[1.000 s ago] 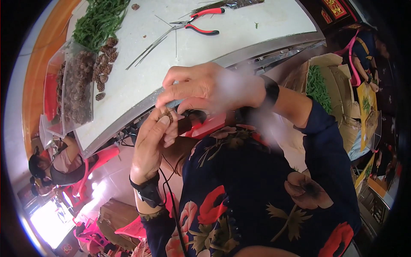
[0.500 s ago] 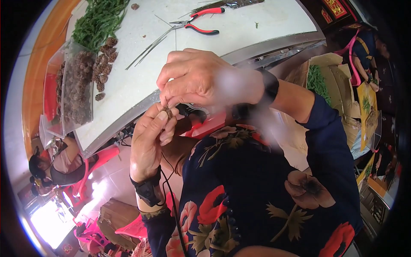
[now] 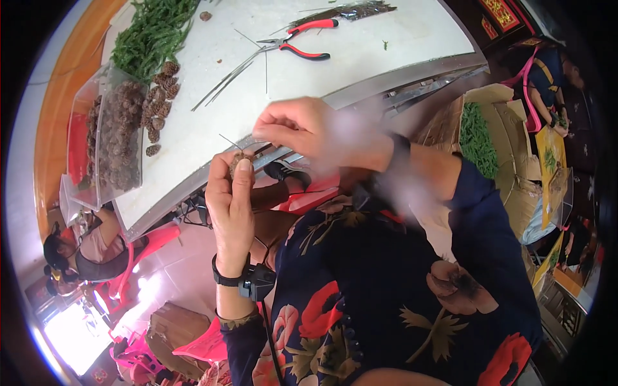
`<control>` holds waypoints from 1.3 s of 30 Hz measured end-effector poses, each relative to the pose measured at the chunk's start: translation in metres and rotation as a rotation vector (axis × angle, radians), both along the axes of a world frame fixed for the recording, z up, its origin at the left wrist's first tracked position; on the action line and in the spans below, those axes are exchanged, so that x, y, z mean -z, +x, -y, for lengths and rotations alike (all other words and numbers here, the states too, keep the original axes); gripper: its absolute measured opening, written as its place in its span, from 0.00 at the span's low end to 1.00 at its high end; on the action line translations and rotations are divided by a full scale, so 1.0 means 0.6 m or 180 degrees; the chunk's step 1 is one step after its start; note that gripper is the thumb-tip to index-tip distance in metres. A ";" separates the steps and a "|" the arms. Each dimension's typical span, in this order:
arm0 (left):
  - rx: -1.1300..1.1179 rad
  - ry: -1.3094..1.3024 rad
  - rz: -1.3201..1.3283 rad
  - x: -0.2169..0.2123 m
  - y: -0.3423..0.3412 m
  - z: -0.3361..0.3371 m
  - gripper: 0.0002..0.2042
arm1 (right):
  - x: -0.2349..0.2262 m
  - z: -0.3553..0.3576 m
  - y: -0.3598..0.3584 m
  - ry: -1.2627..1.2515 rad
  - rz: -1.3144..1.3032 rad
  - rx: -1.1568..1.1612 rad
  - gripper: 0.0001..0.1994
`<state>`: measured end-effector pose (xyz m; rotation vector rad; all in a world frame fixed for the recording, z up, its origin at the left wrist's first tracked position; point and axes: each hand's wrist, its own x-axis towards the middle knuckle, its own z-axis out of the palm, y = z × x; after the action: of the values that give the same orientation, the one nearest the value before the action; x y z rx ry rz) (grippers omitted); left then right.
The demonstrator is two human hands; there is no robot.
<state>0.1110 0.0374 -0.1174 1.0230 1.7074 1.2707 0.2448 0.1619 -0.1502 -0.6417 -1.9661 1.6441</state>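
My left hand [image 3: 230,202] grips a small brown pine cone [image 3: 239,168] between thumb and fingers, just off the table's front edge. Thin wire [image 3: 229,141] sticks out from the top of the cone toward the upper left. Another stretch of wire seems to run right, toward my other hand. My right hand [image 3: 293,128] hovers just above and right of the cone, thumb and fingers closed together; whatever is between the fingertips is too small to make out. Pliers [image 3: 286,44] with red and black handles lie farther back, beside loose straight wires [image 3: 225,82].
On the white table [image 3: 206,138], loose pine cones [image 3: 156,106] lie beside a clear bin of cones [image 3: 119,141]. Green sprigs [image 3: 151,38] are heaped at the back left. A cardboard box [image 3: 512,148] with greenery stands at right. Other people sit at both sides.
My right hand has drawn back to the right, away from the cone. My left hand has turned more upright, with the cone still in it, and the wire tip now shows above it.
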 end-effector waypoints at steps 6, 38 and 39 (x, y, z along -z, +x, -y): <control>0.0074 0.0236 0.0613 -0.020 -0.023 -0.004 0.06 | -0.026 0.034 -0.018 -0.0947 -0.0172 0.0102 0.08; 0.0583 -0.0299 -0.3674 -0.240 -0.213 -0.349 0.19 | -0.201 -0.143 0.123 -0.0242 -0.0487 0.0347 0.03; 0.0592 -0.0275 -0.3685 -0.226 -0.234 -0.382 0.19 | -0.200 -0.152 0.128 -0.0132 -0.0444 0.0353 0.03</control>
<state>-0.0296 0.2664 0.0179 2.0223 2.3372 0.4202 0.3218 0.2528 -0.0305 -0.6225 -1.7707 1.6208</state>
